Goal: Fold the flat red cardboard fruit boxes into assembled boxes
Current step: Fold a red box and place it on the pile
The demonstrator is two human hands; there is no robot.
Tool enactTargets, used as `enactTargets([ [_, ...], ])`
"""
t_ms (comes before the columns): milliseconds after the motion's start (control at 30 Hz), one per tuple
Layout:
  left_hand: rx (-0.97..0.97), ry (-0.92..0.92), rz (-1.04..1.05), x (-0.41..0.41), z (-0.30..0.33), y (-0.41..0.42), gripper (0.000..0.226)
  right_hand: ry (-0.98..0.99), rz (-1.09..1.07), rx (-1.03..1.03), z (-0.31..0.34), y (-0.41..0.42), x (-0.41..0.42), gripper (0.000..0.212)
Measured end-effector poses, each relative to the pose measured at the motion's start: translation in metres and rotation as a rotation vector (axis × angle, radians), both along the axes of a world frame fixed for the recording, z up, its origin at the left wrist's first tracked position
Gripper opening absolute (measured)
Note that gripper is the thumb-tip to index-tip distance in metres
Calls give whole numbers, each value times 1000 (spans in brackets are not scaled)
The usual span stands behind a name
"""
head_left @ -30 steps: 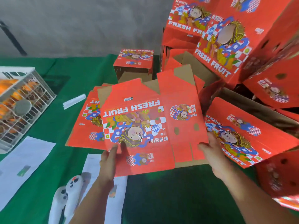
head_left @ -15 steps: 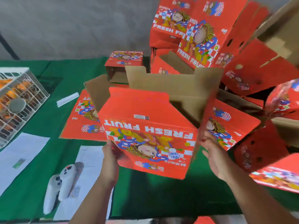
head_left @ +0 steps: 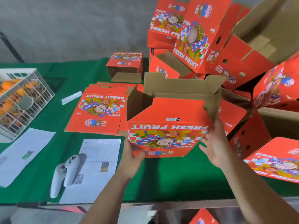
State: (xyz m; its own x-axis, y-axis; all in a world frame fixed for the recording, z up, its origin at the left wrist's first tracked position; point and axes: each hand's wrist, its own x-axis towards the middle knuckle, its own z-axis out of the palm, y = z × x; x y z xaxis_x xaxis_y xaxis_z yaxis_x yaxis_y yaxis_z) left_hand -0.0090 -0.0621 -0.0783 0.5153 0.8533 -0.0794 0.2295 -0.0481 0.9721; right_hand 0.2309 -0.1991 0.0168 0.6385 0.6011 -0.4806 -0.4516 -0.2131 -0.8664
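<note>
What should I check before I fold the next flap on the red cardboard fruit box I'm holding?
1. Opened red cardboard fruit box squared into a tube: ok, brown inside shows.
2. Left hand gripping the lower left corner: ok.
3. Right hand holding the right side: not ok, fingers spread, only fingertips near the edge.
4. Top flaps free: ok, tall brown back flap stands upright.
5. Bottom flaps closed: cannot tell, hidden.
6. Stack of flat red boxes clear of the work: ok, lying to the left on the green table cover.
</note>
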Motion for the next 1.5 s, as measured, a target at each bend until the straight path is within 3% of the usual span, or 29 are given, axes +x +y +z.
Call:
enactTargets([
  [100,-15,18,-15,-1,5,-5,64,-16,75,-37,7,-4,2,112],
  [167,-52,5,8,2,10,-10,68,-37,91,-64,8,-7,4,121],
  [333,-50,75,51,16,23,-22,68,33,38,-104,-3,-15,14,95],
  [533,-94,119,-115,28,28,-34,86,-3,-23,-143,-8,-19,33,96],
  [633,4,266,-132,21,26,-34,73,-22,-31,-133,-10,-20,38,88],
  [700,121,165,-91,20,35,-30,61,-35,-13,-121,-11,-22,37,77],
  [800,181,-121,9,25,51,-24,80,-45,49,-72,-14,-24,25,72],
  [900,214,-178,71,30,55,-25,82,-41,23,-35,-18,-20,13,71],
  [1033,241,-205,91,38,43,-45,84,-26,-121,12,-18,-7,0,33],
  [1100,228,-208,150,39,36,-52,81,-52,-141,25,-16,0,-1,24],
  [1200,151,-231,185,37,36,-44,75,-103,-105,36,-10,9,4,34],
  [1333,224,-155,201,46,59,-31,100,-99,-58,-7,-6,13,8,40],
  [1433,380,-75,201,48,69,-30,112,-41,-30,-51,-9,14,11,79],
  [1500,449,-58,133,48,71,-41,114,-70,-85,25,-5,19,7,65],
])
